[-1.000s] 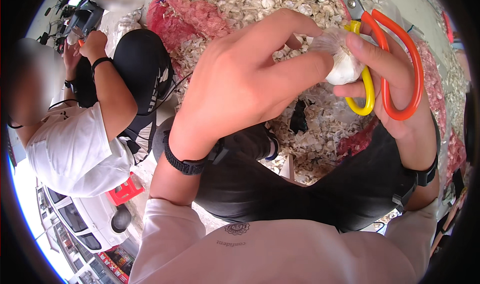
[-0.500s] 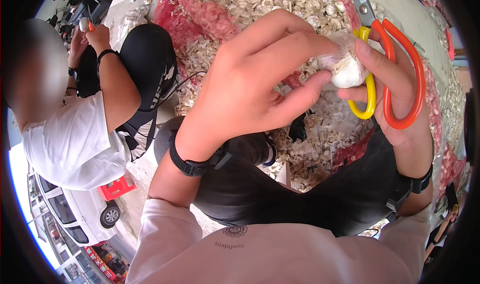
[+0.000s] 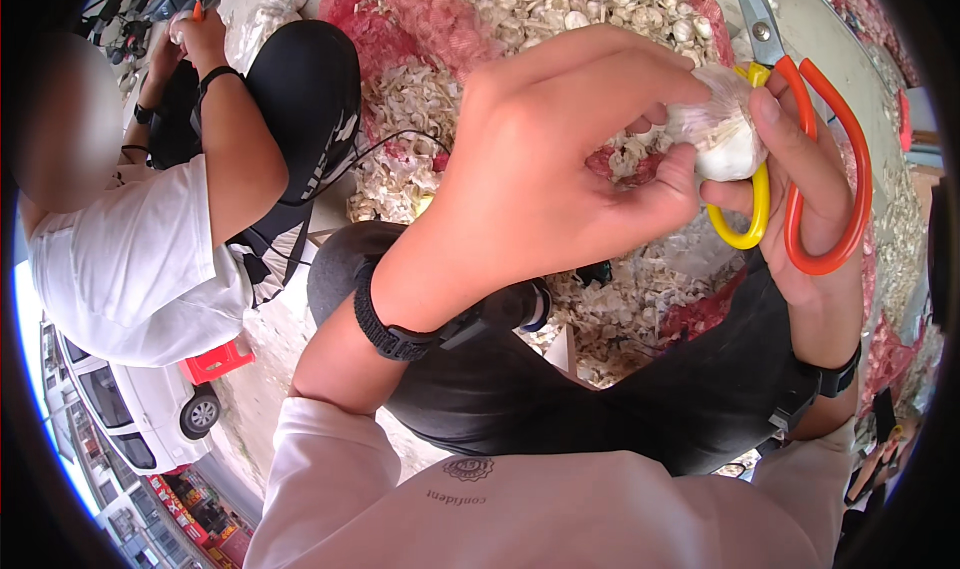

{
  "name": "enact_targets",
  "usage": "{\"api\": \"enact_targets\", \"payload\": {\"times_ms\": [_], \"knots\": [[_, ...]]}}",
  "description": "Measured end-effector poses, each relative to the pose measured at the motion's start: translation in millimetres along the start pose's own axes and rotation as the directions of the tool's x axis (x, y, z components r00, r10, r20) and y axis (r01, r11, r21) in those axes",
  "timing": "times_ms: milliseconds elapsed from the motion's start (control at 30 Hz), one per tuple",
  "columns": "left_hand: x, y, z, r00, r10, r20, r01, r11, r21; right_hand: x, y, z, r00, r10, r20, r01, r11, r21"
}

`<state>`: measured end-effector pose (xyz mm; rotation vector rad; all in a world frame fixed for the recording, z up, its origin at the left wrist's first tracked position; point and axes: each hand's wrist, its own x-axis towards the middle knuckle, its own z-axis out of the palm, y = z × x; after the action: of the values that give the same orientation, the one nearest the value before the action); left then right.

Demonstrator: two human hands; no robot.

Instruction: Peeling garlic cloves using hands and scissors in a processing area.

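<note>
Garlic (image 3: 722, 134) sits in the upper right of the picture, a white bulb pinched between both hands. The left hand (image 3: 555, 169) wraps its fingers and thumb around the bulb's left side. The right hand (image 3: 810, 204) presses a thumb on the bulb's right side and also carries scissors (image 3: 800, 169) with one yellow loop and one orange loop hanging on its fingers, blades pointing up. The bulb looks small and light. It seems firm inside, but its papery skin looks dry and flaky, so it may slip or peel. Holding it around the fat middle seems safest. Below lies a big heap of garlic skins (image 3: 420, 119). Another person (image 3: 150, 249) sits at the left.
</note>
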<state>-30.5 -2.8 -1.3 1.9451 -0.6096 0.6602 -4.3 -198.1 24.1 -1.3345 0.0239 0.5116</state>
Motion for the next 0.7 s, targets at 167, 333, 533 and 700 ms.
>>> {"api": "enact_targets", "payload": {"times_ms": [167,333,533,700], "knots": [[-1.8,-1.6,9.1,1.0,0.017,-0.023,-0.017,1.0,-0.024,-3.8,1.7,-4.3,1.0,0.009,-0.026,-0.009,1.0,0.02],[-2.4,-5.4,18.5,1.0,0.009,-0.012,-0.009,1.0,-0.001,-7.5,4.5,-19.2,0.997,0.07,0.017,-0.071,0.996,0.056],[3.5,1.8,24.2,0.998,0.003,0.056,-0.001,0.999,-0.04,-10.6,6.9,-29.3,0.997,0.056,-0.044,-0.051,0.992,0.112],[6.2,9.5,25.3,0.988,-0.016,0.156,0.049,0.977,-0.206,-14.2,3.1,-35.4,0.999,0.033,-0.024,-0.029,0.988,0.15]]}}
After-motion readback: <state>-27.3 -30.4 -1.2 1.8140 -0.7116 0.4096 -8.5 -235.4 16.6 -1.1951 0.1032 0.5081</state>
